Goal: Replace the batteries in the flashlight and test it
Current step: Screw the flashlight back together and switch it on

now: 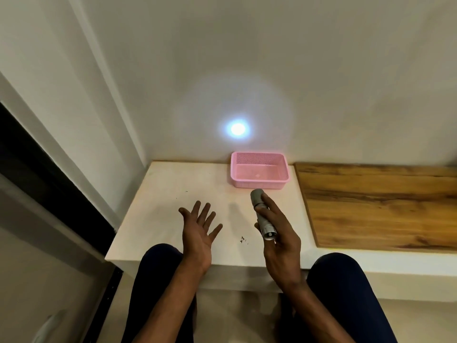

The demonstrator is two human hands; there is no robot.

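My right hand (pixel 280 240) grips a grey metal flashlight (pixel 262 214), its head pointing away from me toward the wall. The flashlight is lit: a bright white spot (pixel 238 128) with a faint wider halo shows on the wall above the basket. My left hand (pixel 199 230) hovers over the white ledge (pixel 173 194) with palm up and fingers spread, holding nothing. No loose batteries are visible.
A pink plastic basket (pixel 259 184) stands against the wall at the back of the ledge, just beyond the flashlight. A wooden surface (pixel 371 206) adjoins the ledge on the right. Small dark specks (pixel 243 240) lie between my hands. My knees sit below the ledge's front edge.
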